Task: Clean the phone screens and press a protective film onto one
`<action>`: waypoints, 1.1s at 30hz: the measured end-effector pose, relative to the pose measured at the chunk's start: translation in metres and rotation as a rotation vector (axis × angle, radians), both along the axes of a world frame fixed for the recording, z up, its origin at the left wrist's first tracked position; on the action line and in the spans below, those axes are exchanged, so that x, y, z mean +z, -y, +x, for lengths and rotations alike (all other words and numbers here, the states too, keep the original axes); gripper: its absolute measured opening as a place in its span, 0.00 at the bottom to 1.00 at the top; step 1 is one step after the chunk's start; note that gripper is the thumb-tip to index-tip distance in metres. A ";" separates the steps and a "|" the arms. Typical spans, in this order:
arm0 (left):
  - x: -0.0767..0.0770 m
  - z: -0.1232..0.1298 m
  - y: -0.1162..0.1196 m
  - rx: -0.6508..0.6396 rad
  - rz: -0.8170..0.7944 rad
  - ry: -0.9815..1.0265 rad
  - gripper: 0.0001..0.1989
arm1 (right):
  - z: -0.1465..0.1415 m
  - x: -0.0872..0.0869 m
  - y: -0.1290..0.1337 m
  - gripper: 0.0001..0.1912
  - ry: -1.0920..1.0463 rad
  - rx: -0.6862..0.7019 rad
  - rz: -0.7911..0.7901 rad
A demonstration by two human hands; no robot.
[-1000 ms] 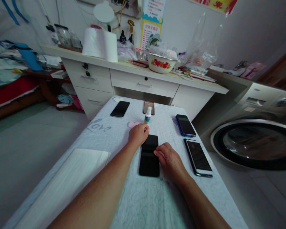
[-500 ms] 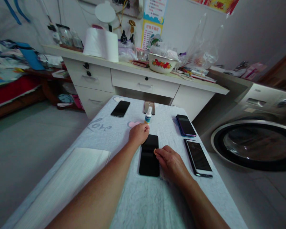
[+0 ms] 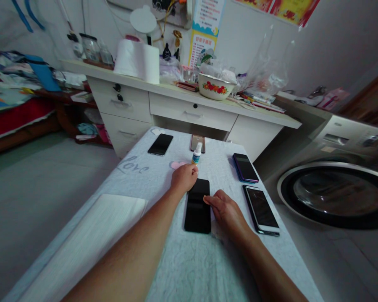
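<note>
A black smartphone (image 3: pixel 198 216) lies flat on the cloth-covered table, its dark screen up. My left hand (image 3: pixel 184 178) is closed at the phone's upper left corner, just in front of a small white spray bottle (image 3: pixel 197 153) with a blue and yellow label. The curled fingers hide whatever it may hold. At the right edge of the screen, my right hand (image 3: pixel 224 209) is closed in a pinch, fingertips over the glass. A small orange-toned spot shows at those tips; I cannot tell whether it is a fingertip or a held thing.
More phones lie about: a black one (image 3: pixel 160 144) far left, a brownish one (image 3: pixel 198 143) behind the bottle, a stacked dark pair (image 3: pixel 245 167) and a white-framed one (image 3: pixel 262 209) at right. A pale flat sheet (image 3: pixel 91 239) covers the left. A washing machine (image 3: pixel 334 144) stands right.
The camera view has shifted slightly. My right fingers have changed pose a little at the screen's right edge; my left hand and the phone stay almost in place.
</note>
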State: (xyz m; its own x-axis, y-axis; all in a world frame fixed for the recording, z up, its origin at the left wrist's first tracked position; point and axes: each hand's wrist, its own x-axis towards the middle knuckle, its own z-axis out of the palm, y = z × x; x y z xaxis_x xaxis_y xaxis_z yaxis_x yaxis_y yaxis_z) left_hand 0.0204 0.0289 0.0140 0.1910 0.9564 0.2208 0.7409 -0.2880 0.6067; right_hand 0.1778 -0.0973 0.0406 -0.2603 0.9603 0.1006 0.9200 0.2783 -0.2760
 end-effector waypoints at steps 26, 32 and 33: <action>0.003 -0.019 -0.011 -0.158 0.053 -0.079 0.07 | 0.006 -0.016 -0.040 0.16 -0.100 -0.004 0.102; 0.002 -0.019 -0.011 -0.146 0.048 -0.071 0.10 | 0.007 -0.007 -0.025 0.16 -0.117 0.149 0.048; 0.001 -0.019 -0.011 -0.146 0.051 -0.071 0.11 | 0.007 -0.006 -0.024 0.15 -0.123 0.163 0.045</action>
